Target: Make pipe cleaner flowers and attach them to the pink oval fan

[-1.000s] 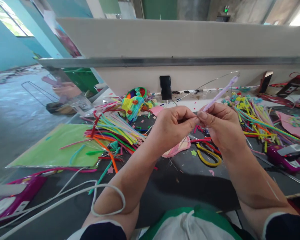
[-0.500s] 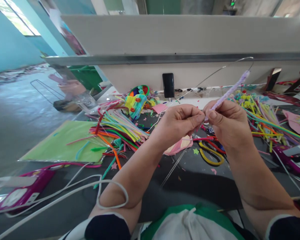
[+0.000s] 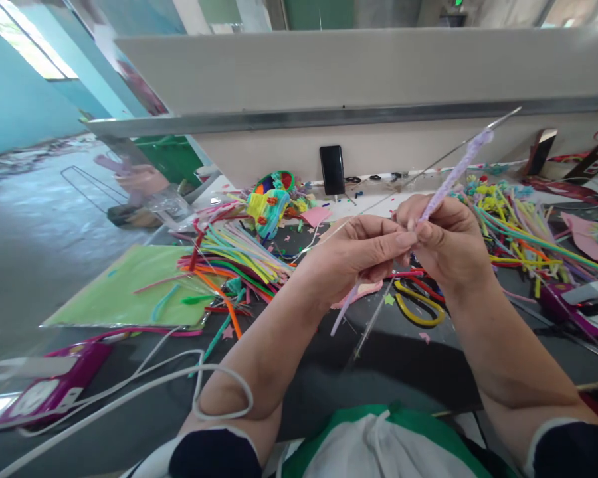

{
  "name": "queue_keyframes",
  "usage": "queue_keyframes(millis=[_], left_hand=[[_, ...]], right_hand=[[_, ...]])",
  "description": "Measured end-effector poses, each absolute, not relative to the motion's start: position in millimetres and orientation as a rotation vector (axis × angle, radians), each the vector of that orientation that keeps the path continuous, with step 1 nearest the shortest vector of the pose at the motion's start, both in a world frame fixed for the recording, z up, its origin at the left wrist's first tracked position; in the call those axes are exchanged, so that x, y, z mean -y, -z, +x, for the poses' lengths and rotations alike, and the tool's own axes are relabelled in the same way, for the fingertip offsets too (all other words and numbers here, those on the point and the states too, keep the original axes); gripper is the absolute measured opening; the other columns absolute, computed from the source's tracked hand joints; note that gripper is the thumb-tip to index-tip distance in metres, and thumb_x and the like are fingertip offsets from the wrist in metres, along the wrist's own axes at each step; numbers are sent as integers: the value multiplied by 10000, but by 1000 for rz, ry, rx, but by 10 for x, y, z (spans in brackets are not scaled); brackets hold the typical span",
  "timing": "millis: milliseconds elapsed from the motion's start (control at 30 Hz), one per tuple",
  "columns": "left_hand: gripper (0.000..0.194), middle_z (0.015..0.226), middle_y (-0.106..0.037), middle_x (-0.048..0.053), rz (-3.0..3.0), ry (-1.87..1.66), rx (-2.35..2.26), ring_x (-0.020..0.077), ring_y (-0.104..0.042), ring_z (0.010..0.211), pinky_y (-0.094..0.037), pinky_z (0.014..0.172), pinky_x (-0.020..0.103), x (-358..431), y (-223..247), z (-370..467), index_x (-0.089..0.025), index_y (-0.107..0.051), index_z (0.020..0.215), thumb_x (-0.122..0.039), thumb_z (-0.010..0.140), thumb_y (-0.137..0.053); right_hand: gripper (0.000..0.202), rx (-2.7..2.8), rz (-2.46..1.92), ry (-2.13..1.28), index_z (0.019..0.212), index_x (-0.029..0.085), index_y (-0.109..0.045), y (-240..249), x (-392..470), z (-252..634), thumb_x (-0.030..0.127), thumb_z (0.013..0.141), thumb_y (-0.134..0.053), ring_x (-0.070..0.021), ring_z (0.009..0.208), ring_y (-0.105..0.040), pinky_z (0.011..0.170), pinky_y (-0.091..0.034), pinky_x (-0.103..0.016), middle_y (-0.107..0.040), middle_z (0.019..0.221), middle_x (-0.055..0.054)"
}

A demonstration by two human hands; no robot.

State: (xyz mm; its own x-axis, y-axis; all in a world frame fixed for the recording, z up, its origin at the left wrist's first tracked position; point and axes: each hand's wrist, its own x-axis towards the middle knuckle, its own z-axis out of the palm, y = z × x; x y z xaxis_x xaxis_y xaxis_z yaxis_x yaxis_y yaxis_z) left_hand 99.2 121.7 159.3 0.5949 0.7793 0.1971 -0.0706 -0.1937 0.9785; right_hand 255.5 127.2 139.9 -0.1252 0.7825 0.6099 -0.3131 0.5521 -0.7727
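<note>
My left hand [image 3: 366,249] and my right hand [image 3: 443,236] meet above the dark table, fingertips pinched together. A fuzzy lavender pipe cleaner [image 3: 456,176] rises from my right thumb and fingers, slanting up to the right. Its lavender lower end [image 3: 346,311] hangs below my left hand. Thin metal wires run beside it, up past its tip and down below the hands. My left fingers close on the lavender piece near my right fingertips; the exact contact point is hidden. Under the hands lie yellow-handled scissors [image 3: 418,305] and a pink piece [image 3: 361,292], partly covered.
Pipe cleaner bundles lie left [image 3: 249,255] and right [image 3: 518,229]. A phone [image 3: 333,170] leans on the back panel [image 3: 279,153]. Green sheets [image 3: 129,285] lie left. Purple devices stand left [image 3: 54,382] and right [image 3: 573,309]; a white cable [image 3: 129,392] loops by my left forearm.
My left hand has turned slightly and moved a little right and down. A lavender end now shows beneath it. The long wire has swung, and its tip lies farther right.
</note>
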Motion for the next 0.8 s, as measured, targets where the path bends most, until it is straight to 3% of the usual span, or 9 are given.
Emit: queue_keyframes(millis=[233,433,567,800], left_hand=[[320,512,-521,-17,1748,-1120,-745,62,-418,435,-314,405,217,-1244,-1576,989,-145,-605,658,-444,763,-650],[221,561,-526,-13,2066,-1431,-1011,83,-429,542,-333,498,218,-1239,-1538,1035,-147,-585,617,-279,794,-600],[211,541,-503,-17,2195,-1369,-1022,87,-408,536,-327,514,222,-1249,-1541,1016,-149,-585,613,-238,805,-572],[152,625,-586,0,2330,-1235,-902,101,-485,599,-375,579,224,-1292,-1601,926,-149,-639,703,-201,814,-549]], right_hand=[[174,1286,-506,-1076,719,232,-635,-1356,-1292,2491,356,690,-755,-110,649,-527,587,-475,-266,-559,731,19],[140,1065,-557,-1162,729,238,-615,-1269,-1308,2332,299,703,-738,-97,639,-535,624,-474,-250,-570,714,36],[141,1057,-610,-1101,701,224,-603,-1258,-1290,2326,290,715,-727,-95,619,-521,624,-465,-249,-562,679,34],[159,1136,-700,-975,699,207,-620,-1268,-1278,2375,321,720,-729,-101,621,-498,608,-432,-254,-559,666,22]])
